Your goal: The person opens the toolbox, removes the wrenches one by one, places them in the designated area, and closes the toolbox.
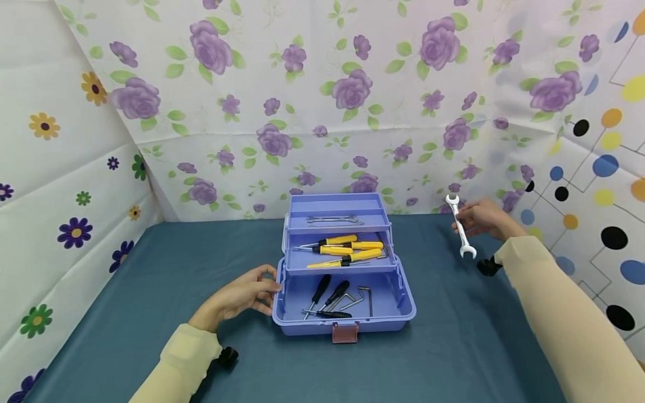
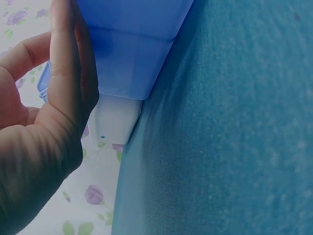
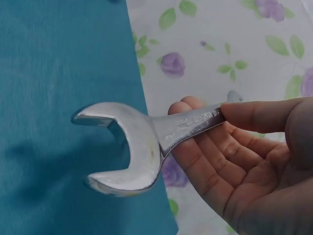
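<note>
An open blue-purple toolbox [image 1: 347, 326] with raised trays stands on the cloth-covered table. My left hand [image 1: 248, 292] is at the box's left wall; in the left wrist view its fingers [image 2: 66, 63] run fairly straight along that side. Out to the right, my right hand [image 1: 481, 219] pinches a silver open-end wrench [image 1: 459, 226] between thumb and fingers, raised above the table. One large forked end of the wrench [image 3: 142, 152] points away from the palm in the right wrist view.
Slim wrenches [image 1: 332, 219] lie in the top tray. Several yellow-handled screwdrivers [image 1: 365, 254] fill the middle tray. Black-handled screwdrivers [image 1: 321, 288] and hex keys [image 1: 370, 302] lie in the bottom. A flowered curtain [image 1: 312, 112] hangs behind the table [image 1: 211, 246].
</note>
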`<act>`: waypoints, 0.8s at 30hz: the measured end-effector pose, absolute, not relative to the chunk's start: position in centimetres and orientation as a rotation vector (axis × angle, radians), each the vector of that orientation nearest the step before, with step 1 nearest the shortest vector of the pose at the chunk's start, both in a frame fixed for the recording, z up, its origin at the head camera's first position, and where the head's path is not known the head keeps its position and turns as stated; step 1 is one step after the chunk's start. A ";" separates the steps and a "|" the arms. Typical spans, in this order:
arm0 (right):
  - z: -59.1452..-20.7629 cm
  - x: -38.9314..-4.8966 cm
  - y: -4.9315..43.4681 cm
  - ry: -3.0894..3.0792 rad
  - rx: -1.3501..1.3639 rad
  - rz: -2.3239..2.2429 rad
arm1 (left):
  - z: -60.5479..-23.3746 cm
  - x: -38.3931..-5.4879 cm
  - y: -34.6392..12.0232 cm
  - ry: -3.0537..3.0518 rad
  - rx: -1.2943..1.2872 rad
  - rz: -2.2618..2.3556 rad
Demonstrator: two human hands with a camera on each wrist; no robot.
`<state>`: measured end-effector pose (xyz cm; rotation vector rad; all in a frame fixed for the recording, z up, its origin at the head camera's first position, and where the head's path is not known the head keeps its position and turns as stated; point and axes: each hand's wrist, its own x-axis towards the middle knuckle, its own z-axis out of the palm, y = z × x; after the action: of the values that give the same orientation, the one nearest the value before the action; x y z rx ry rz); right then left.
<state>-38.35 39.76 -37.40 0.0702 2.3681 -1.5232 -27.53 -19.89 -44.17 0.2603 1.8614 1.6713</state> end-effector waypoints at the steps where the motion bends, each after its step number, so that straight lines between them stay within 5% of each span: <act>1: -37.5 -38.3 40.0 2.362 0.069 -1.520 | -44.2 -27.5 -19.9 1.861 0.258 1.673; 24: -41.7 -38.0 41.8 2.405 0.190 -1.289 | -44.0 -27.6 -20.0 1.842 0.267 1.678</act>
<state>-37.99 41.78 -41.73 0.1905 2.4047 -1.2891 -27.60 -19.95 -44.03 0.2673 1.8425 1.6777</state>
